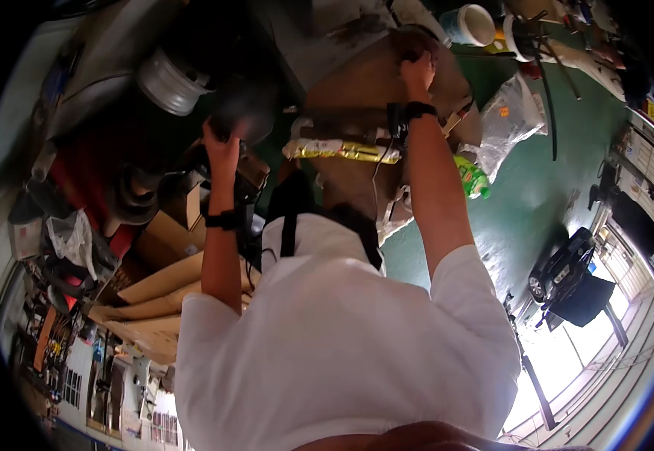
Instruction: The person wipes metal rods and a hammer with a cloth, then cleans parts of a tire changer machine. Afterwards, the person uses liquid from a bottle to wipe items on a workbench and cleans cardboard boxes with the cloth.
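Note:
My left hand [222, 149] is closed at the lower edge of a dark, rounded thing [248, 105], too blurred and dim to name. My right hand [418, 73] reaches farther forward, its fingers curled against a dark reddish-brown, rounded thing [415, 43] whose kind I cannot make out. Beneath that hand spreads a brown sheet like cardboard [357, 86]. A long yellow-and-white wrapper [342, 149] lies across the near part of the sheet, between my forearms. Dark bands circle both wrists.
A silver wheel rim [168, 84] stands at upper left. Cardboard boxes [154, 293] are beside my left arm. Right of my right arm lie a clear plastic bag [509, 120] and a green bottle [471, 177] on the green floor [519, 192]. White buckets [476, 25] stand beyond; a dark car [564, 263] is farther off.

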{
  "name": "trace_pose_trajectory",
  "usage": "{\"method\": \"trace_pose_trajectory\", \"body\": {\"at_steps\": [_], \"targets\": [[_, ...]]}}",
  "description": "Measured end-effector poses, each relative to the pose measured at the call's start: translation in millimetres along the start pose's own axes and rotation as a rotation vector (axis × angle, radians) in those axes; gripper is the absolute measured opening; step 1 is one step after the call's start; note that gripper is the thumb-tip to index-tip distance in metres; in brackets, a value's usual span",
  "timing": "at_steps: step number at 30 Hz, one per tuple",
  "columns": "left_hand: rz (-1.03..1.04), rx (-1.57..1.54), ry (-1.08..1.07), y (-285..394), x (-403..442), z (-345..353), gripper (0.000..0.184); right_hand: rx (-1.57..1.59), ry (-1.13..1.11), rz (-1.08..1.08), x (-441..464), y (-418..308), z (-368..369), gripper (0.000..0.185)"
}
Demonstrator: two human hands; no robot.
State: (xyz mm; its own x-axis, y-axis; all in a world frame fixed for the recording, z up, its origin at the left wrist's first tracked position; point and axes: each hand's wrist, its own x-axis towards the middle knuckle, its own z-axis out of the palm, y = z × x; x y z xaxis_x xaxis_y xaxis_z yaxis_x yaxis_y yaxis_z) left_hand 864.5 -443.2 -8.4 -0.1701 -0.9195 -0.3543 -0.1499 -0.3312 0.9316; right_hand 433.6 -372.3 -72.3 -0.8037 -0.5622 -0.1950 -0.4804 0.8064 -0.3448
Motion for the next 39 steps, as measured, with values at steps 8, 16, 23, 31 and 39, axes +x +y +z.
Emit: {"method": "trace_pose_trajectory", "body": {"at_steps": [8,16,23,31,39], "targets": [[0.044,0.044,-0.080,21,24,8,0.067,0.565,-0.361,-0.175,-109,-62,89,0.053],[0.218,0.426,-0.210,81,36,103,0.073,0.561,-0.050,-0.114,-164,-26,-49,0.046],[0.417,0.810,-0.674,45,39,226,0.069,0.716,0.064,0.101,-257,113,-144,0.042],[0.459,1.087,-0.837,25,39,295,0.083,1.236,0.538,0.815,-397,197,-178,0.041],[0.615,1.208,-0.997,19,27,291,0.093,0.724,0.412,0.577,-419,216,-137,0.042]]}}
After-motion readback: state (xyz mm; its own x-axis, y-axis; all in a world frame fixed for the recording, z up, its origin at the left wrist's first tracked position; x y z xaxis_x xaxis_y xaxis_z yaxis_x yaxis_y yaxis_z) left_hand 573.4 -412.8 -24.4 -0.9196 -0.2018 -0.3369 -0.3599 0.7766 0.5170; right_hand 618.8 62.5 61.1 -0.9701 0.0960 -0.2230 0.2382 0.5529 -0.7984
